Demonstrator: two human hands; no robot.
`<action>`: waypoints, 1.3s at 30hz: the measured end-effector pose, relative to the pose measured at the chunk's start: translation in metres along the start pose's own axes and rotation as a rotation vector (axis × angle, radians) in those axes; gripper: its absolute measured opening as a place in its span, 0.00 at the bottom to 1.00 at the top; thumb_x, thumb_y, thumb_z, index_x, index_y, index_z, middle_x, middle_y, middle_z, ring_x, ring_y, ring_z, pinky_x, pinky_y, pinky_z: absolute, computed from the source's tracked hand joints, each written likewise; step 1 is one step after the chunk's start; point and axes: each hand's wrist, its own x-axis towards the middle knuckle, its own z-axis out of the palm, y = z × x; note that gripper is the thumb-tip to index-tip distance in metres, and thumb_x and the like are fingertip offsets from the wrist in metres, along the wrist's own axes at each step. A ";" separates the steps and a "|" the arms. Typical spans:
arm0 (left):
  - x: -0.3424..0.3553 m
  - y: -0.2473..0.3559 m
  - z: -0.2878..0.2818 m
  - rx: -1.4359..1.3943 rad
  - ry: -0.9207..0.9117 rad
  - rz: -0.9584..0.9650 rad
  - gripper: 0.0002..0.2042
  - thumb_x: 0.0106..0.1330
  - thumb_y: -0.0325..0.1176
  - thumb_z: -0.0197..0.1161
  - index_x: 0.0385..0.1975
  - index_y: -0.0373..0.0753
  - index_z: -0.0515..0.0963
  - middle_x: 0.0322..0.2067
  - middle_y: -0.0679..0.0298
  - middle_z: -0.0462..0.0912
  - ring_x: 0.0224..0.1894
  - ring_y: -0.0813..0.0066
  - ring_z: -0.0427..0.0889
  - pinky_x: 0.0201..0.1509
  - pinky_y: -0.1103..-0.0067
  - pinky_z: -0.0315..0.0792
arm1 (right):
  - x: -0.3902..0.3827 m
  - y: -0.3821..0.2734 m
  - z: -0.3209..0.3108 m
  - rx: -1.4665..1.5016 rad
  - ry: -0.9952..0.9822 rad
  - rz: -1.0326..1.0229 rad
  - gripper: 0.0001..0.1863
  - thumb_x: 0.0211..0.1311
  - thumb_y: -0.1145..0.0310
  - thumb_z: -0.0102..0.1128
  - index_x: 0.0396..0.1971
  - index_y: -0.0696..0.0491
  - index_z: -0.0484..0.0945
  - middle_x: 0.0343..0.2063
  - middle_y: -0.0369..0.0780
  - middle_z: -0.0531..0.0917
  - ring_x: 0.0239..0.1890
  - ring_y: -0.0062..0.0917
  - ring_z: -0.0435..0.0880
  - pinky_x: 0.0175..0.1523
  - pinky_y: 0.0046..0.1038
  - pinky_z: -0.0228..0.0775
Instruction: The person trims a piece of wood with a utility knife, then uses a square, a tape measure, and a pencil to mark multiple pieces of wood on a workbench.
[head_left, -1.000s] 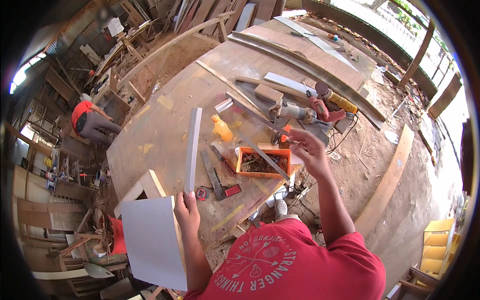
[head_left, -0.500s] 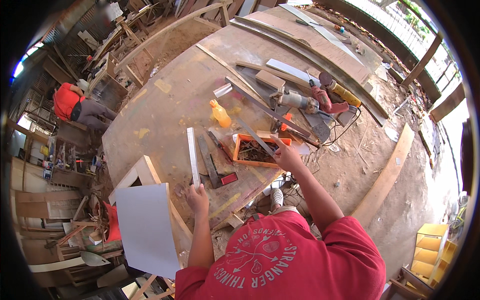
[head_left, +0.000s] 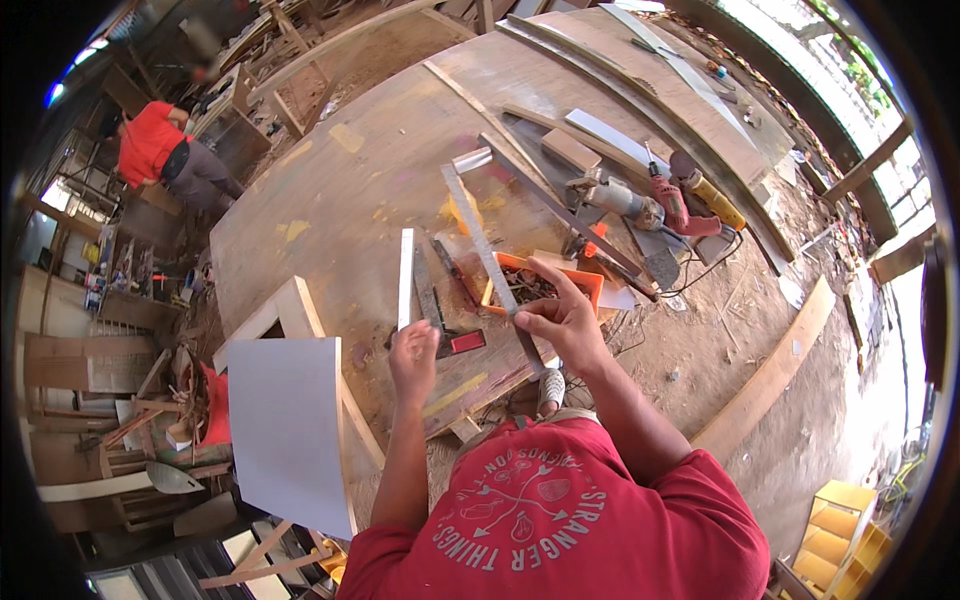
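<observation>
My right hand [head_left: 562, 325] pinches a long metal ruler [head_left: 478, 232] between thumb and fingers, its index finger raised. The ruler slants across the near edge of the table, passing over a yellow-orange bottle [head_left: 462, 212] and beside an orange tray [head_left: 590, 287] of small loose pieces. My left hand [head_left: 413, 360] is curled and motion-smeared at the lower end of a pale metal strip [head_left: 405, 280]; whether it grips the strip is unclear. Next to that strip lie a try square [head_left: 422, 290] and a red-and-black item [head_left: 467, 342].
A pink drill [head_left: 672, 205], grey grinder [head_left: 610, 196] and yellow power tool [head_left: 708, 195] lie on the wooden table [head_left: 350, 215] at right, with cords. A white-faced panel [head_left: 285, 430] stands left of me. Another person [head_left: 155, 150] in red bends at far left.
The ruler has risen out of the tray and swung left in my right hand. My left hand and the pale strip have shifted toward the try square. My view has turned slightly.
</observation>
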 end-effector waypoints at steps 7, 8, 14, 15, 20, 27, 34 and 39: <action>0.022 0.150 -0.007 -0.896 -0.172 0.106 0.32 0.82 0.48 0.58 0.78 0.37 0.61 0.61 0.55 0.81 0.58 0.67 0.85 0.57 0.69 0.81 | -0.027 -0.014 0.060 -0.092 -0.179 0.020 0.47 0.67 0.80 0.71 0.82 0.52 0.56 0.38 0.36 0.89 0.43 0.15 0.85 0.50 0.20 0.74; 0.026 0.158 -0.015 -0.889 -0.148 0.124 0.32 0.82 0.48 0.58 0.78 0.37 0.61 0.61 0.55 0.81 0.58 0.67 0.85 0.57 0.69 0.81 | -0.029 -0.016 0.065 -0.166 -0.201 0.017 0.47 0.67 0.80 0.71 0.82 0.52 0.56 0.37 0.35 0.89 0.42 0.14 0.84 0.50 0.19 0.72; 0.039 0.162 -0.050 -1.063 -0.213 0.235 0.32 0.82 0.48 0.59 0.79 0.41 0.60 0.64 0.56 0.80 0.60 0.65 0.83 0.58 0.66 0.82 | -0.037 -0.015 0.055 -0.145 -0.262 -0.074 0.47 0.66 0.82 0.69 0.82 0.54 0.56 0.35 0.36 0.89 0.41 0.15 0.84 0.49 0.20 0.72; 0.040 0.150 -0.060 -1.053 -0.223 0.255 0.29 0.82 0.47 0.59 0.77 0.41 0.65 0.63 0.59 0.81 0.61 0.64 0.83 0.60 0.65 0.81 | -0.035 -0.020 0.050 -0.168 -0.287 -0.054 0.46 0.67 0.83 0.69 0.82 0.54 0.56 0.35 0.36 0.89 0.42 0.16 0.85 0.49 0.21 0.73; 0.031 0.154 -0.092 -0.913 -0.439 0.370 0.29 0.83 0.52 0.55 0.73 0.37 0.71 0.65 0.54 0.80 0.64 0.57 0.83 0.61 0.63 0.82 | -0.016 -0.052 0.001 -0.422 -0.335 -0.097 0.44 0.67 0.80 0.69 0.81 0.54 0.59 0.35 0.35 0.90 0.39 0.15 0.85 0.47 0.22 0.74; 0.014 0.160 -0.121 -0.930 -0.803 0.050 0.34 0.83 0.51 0.55 0.69 0.19 0.70 0.60 0.37 0.82 0.56 0.49 0.89 0.59 0.59 0.85 | 0.025 -0.135 -0.024 -0.817 -0.401 -0.145 0.36 0.65 0.78 0.67 0.74 0.51 0.73 0.33 0.36 0.90 0.35 0.18 0.86 0.50 0.26 0.76; -0.002 0.172 -0.094 -0.809 -0.572 -0.158 0.24 0.82 0.36 0.55 0.67 0.22 0.72 0.60 0.39 0.83 0.57 0.51 0.89 0.61 0.60 0.86 | 0.044 -0.153 -0.004 -1.452 0.029 -0.868 0.37 0.56 0.76 0.71 0.69 0.49 0.78 0.56 0.44 0.86 0.59 0.36 0.83 0.67 0.41 0.70; -0.029 0.190 -0.054 -0.935 -0.234 -0.174 0.22 0.85 0.35 0.53 0.70 0.26 0.72 0.61 0.46 0.84 0.63 0.56 0.86 0.67 0.60 0.82 | -0.009 -0.097 0.068 -1.108 -0.062 -0.850 0.44 0.50 0.69 0.79 0.72 0.43 0.77 0.76 0.47 0.68 0.79 0.51 0.61 0.80 0.53 0.54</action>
